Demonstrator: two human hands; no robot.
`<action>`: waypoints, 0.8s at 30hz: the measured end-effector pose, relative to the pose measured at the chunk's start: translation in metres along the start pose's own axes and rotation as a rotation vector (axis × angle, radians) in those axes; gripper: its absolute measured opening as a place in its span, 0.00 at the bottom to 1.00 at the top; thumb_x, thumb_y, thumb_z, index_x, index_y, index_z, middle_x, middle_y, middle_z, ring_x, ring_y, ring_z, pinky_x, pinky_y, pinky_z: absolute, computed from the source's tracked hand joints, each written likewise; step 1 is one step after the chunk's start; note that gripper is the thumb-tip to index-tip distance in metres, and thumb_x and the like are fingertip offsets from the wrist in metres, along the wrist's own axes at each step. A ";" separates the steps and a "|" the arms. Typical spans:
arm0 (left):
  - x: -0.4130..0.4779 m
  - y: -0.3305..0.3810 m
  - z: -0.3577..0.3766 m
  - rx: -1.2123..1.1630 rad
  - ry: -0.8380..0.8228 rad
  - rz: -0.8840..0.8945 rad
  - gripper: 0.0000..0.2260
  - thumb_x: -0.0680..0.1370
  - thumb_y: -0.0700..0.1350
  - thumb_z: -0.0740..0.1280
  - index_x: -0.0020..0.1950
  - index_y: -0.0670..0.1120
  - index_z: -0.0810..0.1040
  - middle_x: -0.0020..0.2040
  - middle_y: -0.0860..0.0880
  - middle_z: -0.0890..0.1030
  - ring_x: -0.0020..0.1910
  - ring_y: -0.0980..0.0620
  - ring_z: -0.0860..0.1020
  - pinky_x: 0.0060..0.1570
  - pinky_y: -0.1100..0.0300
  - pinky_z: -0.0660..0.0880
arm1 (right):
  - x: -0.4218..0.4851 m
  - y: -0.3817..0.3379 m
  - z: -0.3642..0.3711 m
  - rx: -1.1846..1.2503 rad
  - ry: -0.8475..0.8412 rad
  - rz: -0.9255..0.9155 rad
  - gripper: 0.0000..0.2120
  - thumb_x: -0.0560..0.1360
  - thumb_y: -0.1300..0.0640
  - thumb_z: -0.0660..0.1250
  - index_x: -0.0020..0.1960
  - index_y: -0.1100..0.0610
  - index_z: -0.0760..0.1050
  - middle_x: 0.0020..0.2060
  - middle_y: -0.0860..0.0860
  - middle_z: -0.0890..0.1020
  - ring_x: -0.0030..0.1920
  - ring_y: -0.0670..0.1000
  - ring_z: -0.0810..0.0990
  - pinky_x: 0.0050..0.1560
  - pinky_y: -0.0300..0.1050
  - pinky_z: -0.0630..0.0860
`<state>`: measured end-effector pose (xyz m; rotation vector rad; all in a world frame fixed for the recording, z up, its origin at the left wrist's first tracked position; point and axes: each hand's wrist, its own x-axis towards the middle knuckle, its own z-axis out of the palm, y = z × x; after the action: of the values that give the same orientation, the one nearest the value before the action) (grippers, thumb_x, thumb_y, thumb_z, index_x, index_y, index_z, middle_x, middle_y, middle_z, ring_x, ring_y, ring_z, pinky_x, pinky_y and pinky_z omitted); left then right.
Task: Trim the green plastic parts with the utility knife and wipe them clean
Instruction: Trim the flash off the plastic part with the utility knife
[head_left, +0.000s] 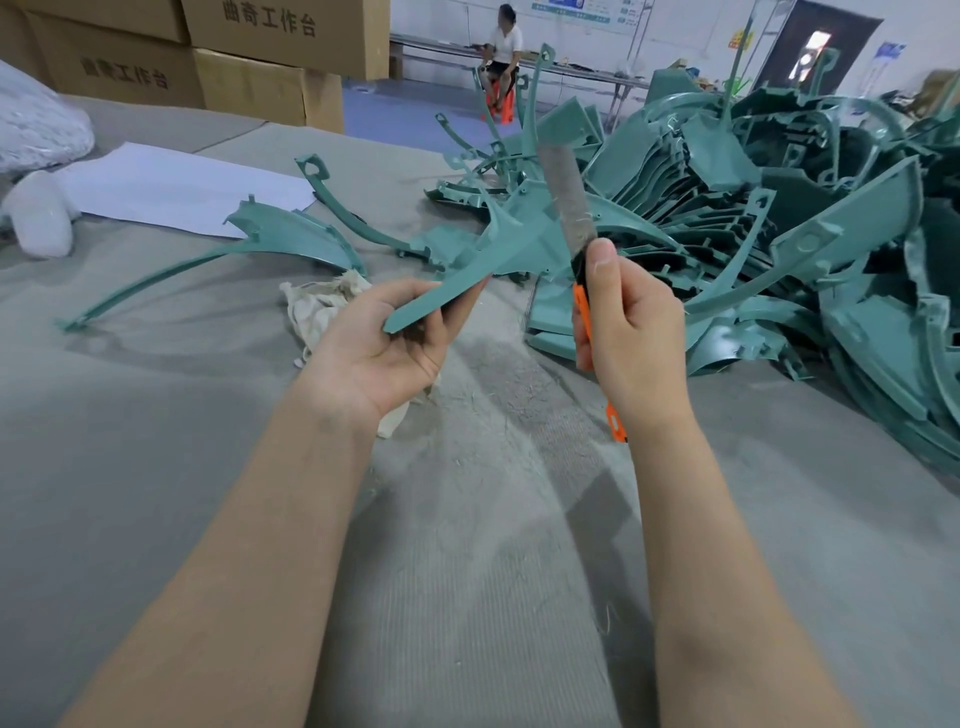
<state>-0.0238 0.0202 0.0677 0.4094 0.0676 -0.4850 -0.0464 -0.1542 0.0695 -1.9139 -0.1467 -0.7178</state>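
My left hand (382, 343) grips the near end of a long curved green plastic part (488, 260), which rises away toward the pile. In my right hand (631, 332) is an orange utility knife (584, 312), held upright with its long blade (563, 192) pointing up, right beside the part's edge. A crumpled off-white cloth (324, 306) lies on the grey felt table (467, 519) behind my left hand. Another green part (291, 241) lies alone to the left.
A big heap of green plastic parts (779, 234) fills the right side. White paper (171, 187) and a plastic bag (39, 130) lie far left, cardboard boxes (249, 57) behind them. A person sits on a stool (501, 57) at the back. Shavings litter the felt.
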 end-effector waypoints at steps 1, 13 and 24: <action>-0.001 0.000 0.000 -0.010 -0.004 -0.013 0.13 0.68 0.31 0.63 0.51 0.31 0.77 0.51 0.35 0.82 0.40 0.44 0.85 0.26 0.69 0.76 | 0.000 0.001 0.000 -0.012 0.000 -0.001 0.30 0.76 0.35 0.54 0.35 0.63 0.61 0.30 0.64 0.67 0.32 0.65 0.66 0.30 0.62 0.69; -0.002 0.003 -0.005 -0.052 -0.012 -0.092 0.17 0.69 0.31 0.61 0.56 0.25 0.72 0.49 0.33 0.82 0.39 0.41 0.85 0.22 0.67 0.75 | 0.001 0.008 -0.001 -0.009 0.016 0.021 0.23 0.80 0.41 0.56 0.32 0.55 0.62 0.26 0.54 0.68 0.28 0.54 0.66 0.30 0.57 0.69; 0.001 0.002 -0.003 -0.054 0.023 -0.034 0.13 0.69 0.34 0.61 0.50 0.29 0.77 0.45 0.36 0.82 0.33 0.46 0.84 0.25 0.70 0.75 | -0.011 0.000 0.022 -0.103 -0.287 -0.058 0.18 0.81 0.48 0.59 0.34 0.52 0.70 0.25 0.45 0.73 0.24 0.46 0.71 0.28 0.49 0.72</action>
<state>-0.0212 0.0227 0.0658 0.3610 0.1100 -0.5106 -0.0462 -0.1329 0.0577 -2.1123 -0.3513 -0.4935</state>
